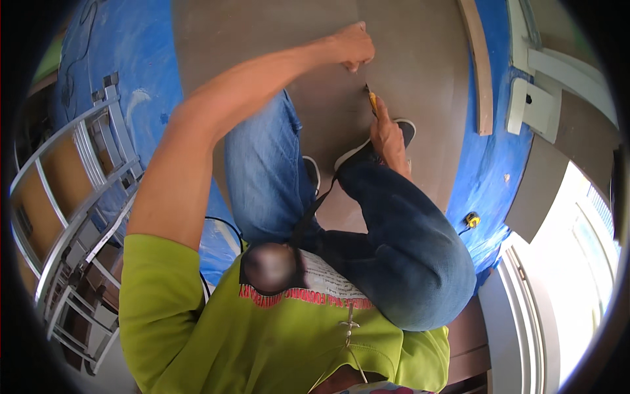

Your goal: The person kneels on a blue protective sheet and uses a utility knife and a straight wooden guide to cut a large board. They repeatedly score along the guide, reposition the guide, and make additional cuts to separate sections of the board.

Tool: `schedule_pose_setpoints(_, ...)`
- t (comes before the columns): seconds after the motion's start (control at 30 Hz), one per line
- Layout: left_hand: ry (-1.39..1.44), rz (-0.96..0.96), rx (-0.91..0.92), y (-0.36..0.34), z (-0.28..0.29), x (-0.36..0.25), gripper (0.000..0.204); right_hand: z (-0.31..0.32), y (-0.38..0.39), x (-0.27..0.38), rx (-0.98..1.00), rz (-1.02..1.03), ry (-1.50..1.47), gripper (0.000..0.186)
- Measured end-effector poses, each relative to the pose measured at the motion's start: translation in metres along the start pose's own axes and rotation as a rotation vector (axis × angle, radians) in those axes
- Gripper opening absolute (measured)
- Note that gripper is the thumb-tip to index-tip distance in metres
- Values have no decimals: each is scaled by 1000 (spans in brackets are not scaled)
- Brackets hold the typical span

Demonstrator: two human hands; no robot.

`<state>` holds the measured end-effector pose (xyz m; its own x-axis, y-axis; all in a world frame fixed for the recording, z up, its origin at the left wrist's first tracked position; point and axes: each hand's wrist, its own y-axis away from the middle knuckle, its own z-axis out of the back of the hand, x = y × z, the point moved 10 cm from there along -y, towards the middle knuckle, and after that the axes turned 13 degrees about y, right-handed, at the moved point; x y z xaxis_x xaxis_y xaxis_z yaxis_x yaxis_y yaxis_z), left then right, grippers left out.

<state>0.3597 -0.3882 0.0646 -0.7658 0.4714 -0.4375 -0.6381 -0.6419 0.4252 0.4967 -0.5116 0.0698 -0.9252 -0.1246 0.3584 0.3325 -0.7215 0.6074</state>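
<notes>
A large grey-brown board [420,59] lies flat under my feet. My right hand [388,136] is wrapped round a yellow utility knife [373,103], its dark tip pointing forward and slightly left over the board. Farther ahead, my left hand [353,46] rests at the board with its fingers curled in; whatever may be inside them is hidden. A short gap separates the left hand from the knife tip. My dark shoe [408,131] stands on the board just beside the right hand.
Blue sheeting [147,59] lies on both sides of the board. A long wooden strip [479,72] runs along its right edge. On the right sheeting sits a yellow tape measure [471,220]. A metal ladder [56,217] stands at left, and pale panels [535,108] at right.
</notes>
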Motion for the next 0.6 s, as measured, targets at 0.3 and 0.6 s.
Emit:
schedule_pose_setpoints(0.3,202,-79,-108,12,21,-12,17,-10,11,-9,48,-18,-25,62)
schedule_pose_setpoints(0.6,115,-53,-97,10,20,-7,26,0,38,-22,46,-71,-23,59)
